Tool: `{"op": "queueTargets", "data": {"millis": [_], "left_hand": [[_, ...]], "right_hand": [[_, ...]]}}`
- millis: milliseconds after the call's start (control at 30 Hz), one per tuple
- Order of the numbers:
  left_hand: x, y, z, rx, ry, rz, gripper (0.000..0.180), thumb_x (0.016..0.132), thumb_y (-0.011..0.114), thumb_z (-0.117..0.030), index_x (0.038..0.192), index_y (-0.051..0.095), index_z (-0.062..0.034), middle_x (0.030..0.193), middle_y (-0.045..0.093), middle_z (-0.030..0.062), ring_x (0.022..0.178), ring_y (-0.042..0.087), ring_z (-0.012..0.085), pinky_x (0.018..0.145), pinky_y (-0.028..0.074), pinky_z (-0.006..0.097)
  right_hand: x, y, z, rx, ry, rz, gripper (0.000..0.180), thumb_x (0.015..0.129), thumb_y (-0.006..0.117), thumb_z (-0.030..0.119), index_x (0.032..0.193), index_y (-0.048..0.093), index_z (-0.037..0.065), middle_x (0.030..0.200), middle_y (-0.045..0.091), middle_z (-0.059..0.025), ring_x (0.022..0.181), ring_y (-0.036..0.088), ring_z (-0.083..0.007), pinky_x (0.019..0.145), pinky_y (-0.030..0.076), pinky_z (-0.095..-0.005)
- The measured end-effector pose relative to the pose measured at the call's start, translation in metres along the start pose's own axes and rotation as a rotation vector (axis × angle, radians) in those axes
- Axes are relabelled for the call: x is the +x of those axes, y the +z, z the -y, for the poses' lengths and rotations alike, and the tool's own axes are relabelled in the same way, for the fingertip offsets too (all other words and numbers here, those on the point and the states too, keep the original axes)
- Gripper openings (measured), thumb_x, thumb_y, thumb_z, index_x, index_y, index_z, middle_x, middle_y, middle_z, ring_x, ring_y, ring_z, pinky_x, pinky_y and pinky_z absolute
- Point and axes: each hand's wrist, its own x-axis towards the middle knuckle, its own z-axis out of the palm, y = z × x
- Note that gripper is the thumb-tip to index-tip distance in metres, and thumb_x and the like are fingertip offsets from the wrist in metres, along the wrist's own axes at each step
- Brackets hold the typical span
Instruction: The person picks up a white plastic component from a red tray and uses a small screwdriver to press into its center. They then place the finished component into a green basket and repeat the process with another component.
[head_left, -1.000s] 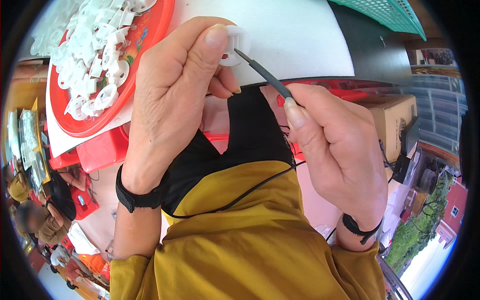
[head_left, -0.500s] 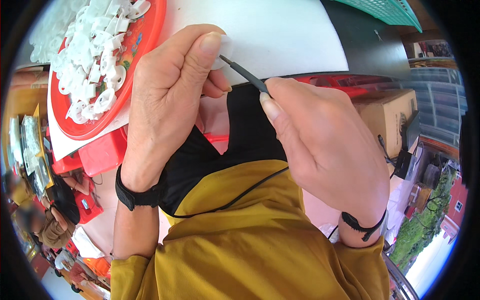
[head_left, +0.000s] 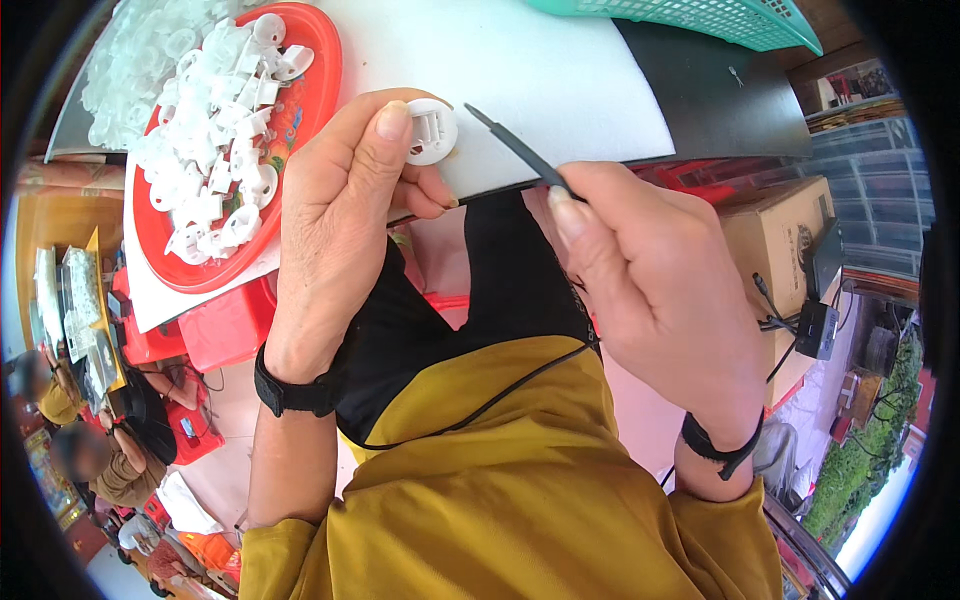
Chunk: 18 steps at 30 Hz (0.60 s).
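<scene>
My left hand (head_left: 335, 210) pinches a white round plastic piece (head_left: 446, 138) between thumb and fingers. Its flat face, with rectangular slots in the middle, shows at the fingertips over the table's edge. My right hand (head_left: 670, 280) is closed round a slim dark grey pen-shaped tool (head_left: 515, 147) with a narrow tip. That tip points up and left, a short gap to the right of the plastic piece and not touching it. To the left, a red oval tray (head_left: 316, 75) holds a heap of similar white plastic pieces (head_left: 215, 150).
A white sheet (head_left: 560, 90) covers part of the dark table (head_left: 730, 100). Cloudy translucent pieces (head_left: 130, 80) are heaped behind the tray. A green mesh basket (head_left: 740, 22) stands at the far right. On the right is a cardboard box (head_left: 775, 240). Other people (head_left: 120, 460) sit at the left.
The tool tip has drawn away from the plastic piece, and my right hand has shifted slightly right. The piece's slotted face now shows to the right of my left thumb.
</scene>
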Motion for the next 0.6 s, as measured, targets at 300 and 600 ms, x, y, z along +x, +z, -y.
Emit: {"op": "queueTargets", "data": {"millis": [300,600], "left_hand": [[0.0016,0.0004,0.0007,-0.039,0.018,0.019,0.037,0.100,0.045,-0.033,0.108,0.061,-0.0002,0.079,0.061,0.0034,0.067,0.057,0.0077,0.064,0.048,0.021],[0.0011,-0.0043,0.0052,-0.069,0.070,0.028,0.037,0.101,0.043,-0.030,0.113,0.059,0.0017,0.086,0.064,0.0052,0.068,0.058,0.0081,0.062,0.048,0.020]], "right_hand": [[-0.0056,-0.0067,0.0039,-0.020,-0.053,0.066,0.017,0.093,0.053,0.009,0.103,0.058,-0.003,0.065,0.052,-0.0138,0.053,0.051,-0.0272,0.050,0.039,-0.0342],[0.0038,-0.0003,0.0078,-0.001,-0.050,0.120,0.014,0.093,0.051,0.009,0.099,0.056,-0.003,0.064,0.049,-0.0173,0.055,0.049,-0.0354,0.051,0.036,-0.0401]]}}
